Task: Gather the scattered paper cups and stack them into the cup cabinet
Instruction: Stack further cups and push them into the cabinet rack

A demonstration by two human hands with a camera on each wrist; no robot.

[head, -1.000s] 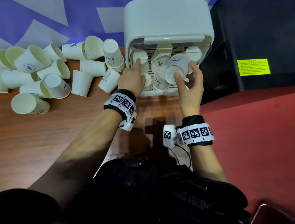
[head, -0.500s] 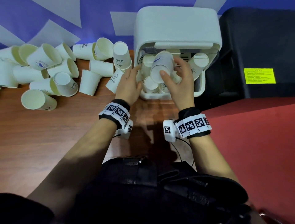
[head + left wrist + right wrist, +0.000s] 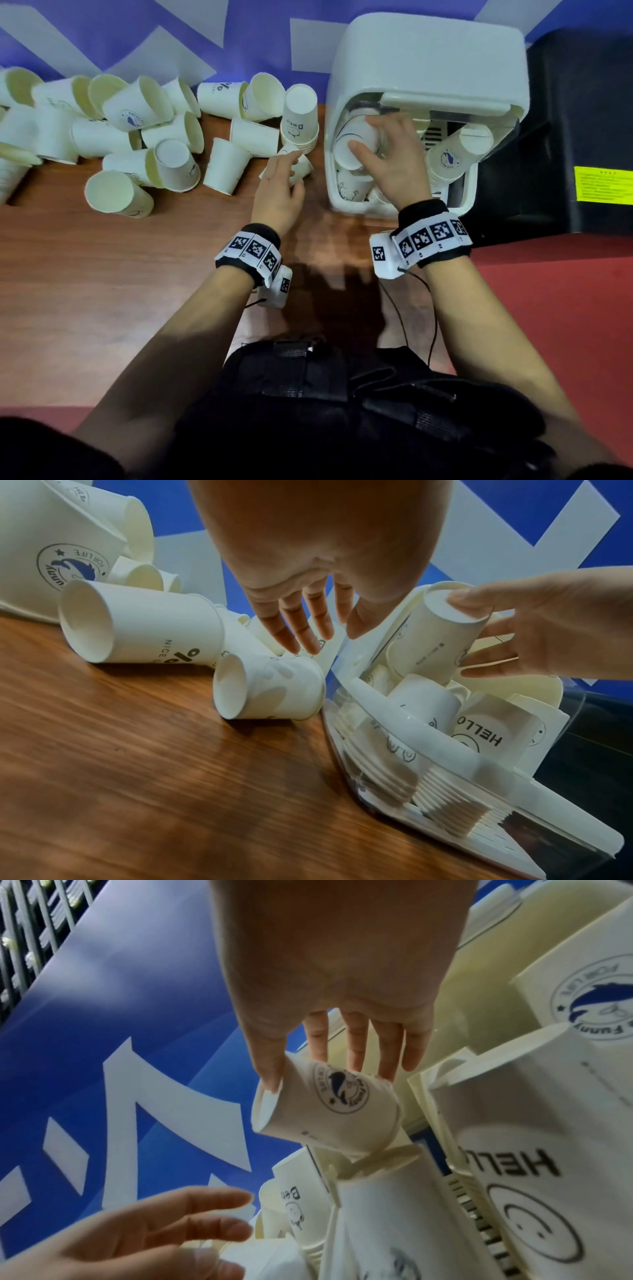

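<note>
Right hand (image 3: pixel 394 164) grips paper cup (image 3: pixel 354 144) inside cup cabinet (image 3: pixel 428 61).

The head camera looked steeply down from above the person's chest, taking in the desk (image 3: pixel 102 291) and the cup cabinet (image 3: pixel 428 61) at one o'clock. Each wrist camera sat low and close, looking along its palm. All three shared the cabinet's open front; each wrist view also caught the opposite hand.
</note>
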